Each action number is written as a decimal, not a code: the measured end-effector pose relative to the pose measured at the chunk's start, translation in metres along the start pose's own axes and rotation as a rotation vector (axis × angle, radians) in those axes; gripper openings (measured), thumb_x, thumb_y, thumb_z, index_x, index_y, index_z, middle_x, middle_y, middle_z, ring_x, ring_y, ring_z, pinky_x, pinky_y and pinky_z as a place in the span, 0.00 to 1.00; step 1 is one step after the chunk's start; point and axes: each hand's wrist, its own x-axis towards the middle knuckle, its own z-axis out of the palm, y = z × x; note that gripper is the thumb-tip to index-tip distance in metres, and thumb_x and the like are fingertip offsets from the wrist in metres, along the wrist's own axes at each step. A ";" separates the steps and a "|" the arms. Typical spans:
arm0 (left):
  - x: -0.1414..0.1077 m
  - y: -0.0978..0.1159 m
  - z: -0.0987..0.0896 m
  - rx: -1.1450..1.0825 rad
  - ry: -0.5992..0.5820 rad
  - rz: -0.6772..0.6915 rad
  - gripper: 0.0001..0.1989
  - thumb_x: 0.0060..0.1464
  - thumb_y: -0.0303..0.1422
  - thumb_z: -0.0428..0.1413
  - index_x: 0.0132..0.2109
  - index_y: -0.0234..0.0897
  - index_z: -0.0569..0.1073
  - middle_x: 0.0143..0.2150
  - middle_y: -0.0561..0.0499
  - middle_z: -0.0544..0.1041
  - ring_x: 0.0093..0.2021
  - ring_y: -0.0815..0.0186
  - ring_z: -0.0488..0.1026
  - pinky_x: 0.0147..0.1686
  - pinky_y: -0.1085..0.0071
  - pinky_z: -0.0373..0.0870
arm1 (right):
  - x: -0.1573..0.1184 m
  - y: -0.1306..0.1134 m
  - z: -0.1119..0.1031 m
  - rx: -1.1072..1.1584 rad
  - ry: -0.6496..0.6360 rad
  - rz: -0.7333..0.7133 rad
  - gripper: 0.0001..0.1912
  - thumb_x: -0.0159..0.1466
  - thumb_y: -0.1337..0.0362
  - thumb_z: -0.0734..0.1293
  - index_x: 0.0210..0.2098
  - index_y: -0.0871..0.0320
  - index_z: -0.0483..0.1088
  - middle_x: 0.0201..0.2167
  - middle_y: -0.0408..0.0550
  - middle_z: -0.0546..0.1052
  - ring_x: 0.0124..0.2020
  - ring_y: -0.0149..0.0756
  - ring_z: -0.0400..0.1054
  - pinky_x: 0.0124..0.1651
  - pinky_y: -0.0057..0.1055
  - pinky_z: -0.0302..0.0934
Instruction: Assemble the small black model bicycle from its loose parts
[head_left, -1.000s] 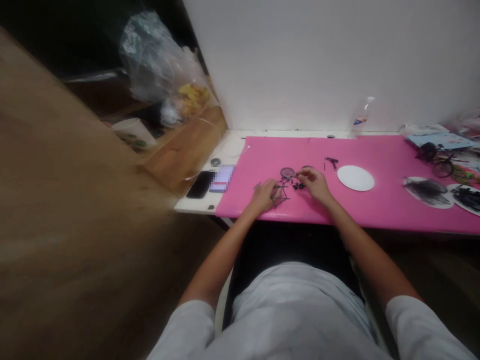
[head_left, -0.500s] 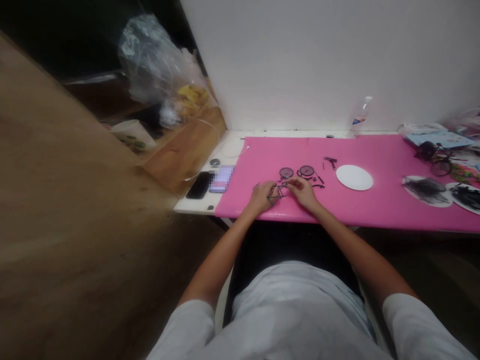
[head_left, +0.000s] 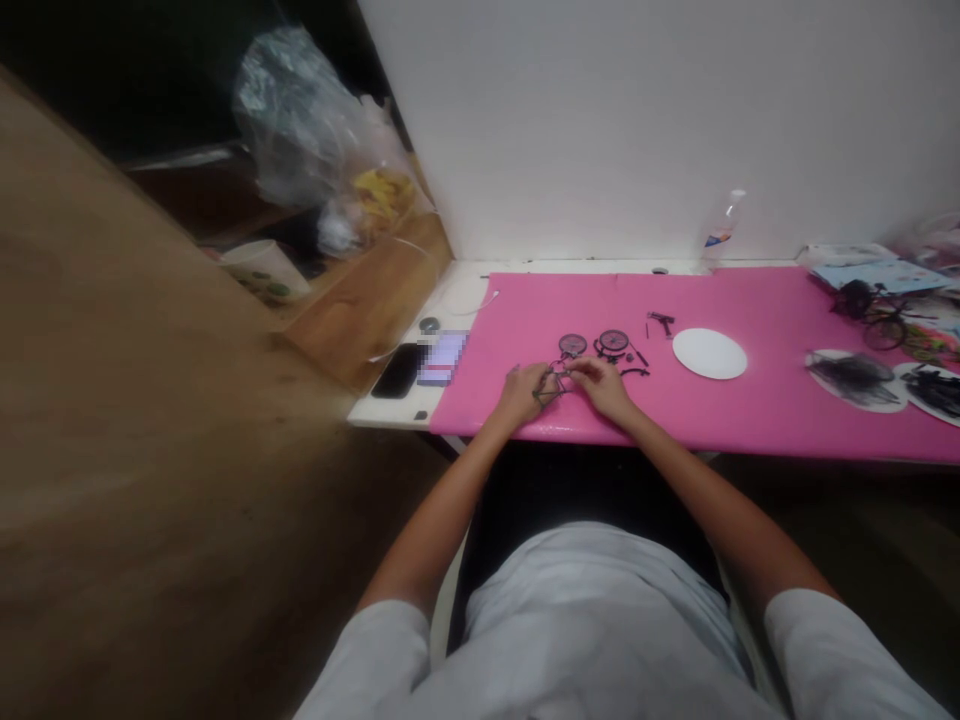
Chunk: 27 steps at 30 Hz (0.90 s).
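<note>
Dark, thin-barred miniature bicycle frame [head_left: 550,393]: centre of view, gripped and partly hidden by your left hand [head_left: 527,393]. Your right hand [head_left: 604,386] pinches beside it; contents indiscernible. Dark spoked wheels [head_left: 613,341] just above; round white plate [head_left: 709,354] right of centre.

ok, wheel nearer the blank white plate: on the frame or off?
Off. That wheel lies on the pink sheet, apart from the small dark frame held in the left hand.

Frame [head_left: 548,393] in the left hand [head_left: 527,392], two wheels [head_left: 613,342] behind on the mat [head_left: 712,420], plate [head_left: 709,355] to the right, bottle [head_left: 722,232] farther back (near the wall [head_left: 600,120]), phone [head_left: 442,358] far left
</note>
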 end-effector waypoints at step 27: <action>0.002 -0.005 -0.007 -0.193 -0.021 -0.021 0.19 0.70 0.39 0.47 0.32 0.39 0.73 0.30 0.50 0.78 0.31 0.62 0.73 0.44 0.65 0.70 | -0.013 -0.027 0.004 -0.240 0.099 -0.092 0.09 0.65 0.56 0.75 0.42 0.50 0.85 0.41 0.47 0.85 0.42 0.43 0.78 0.48 0.40 0.72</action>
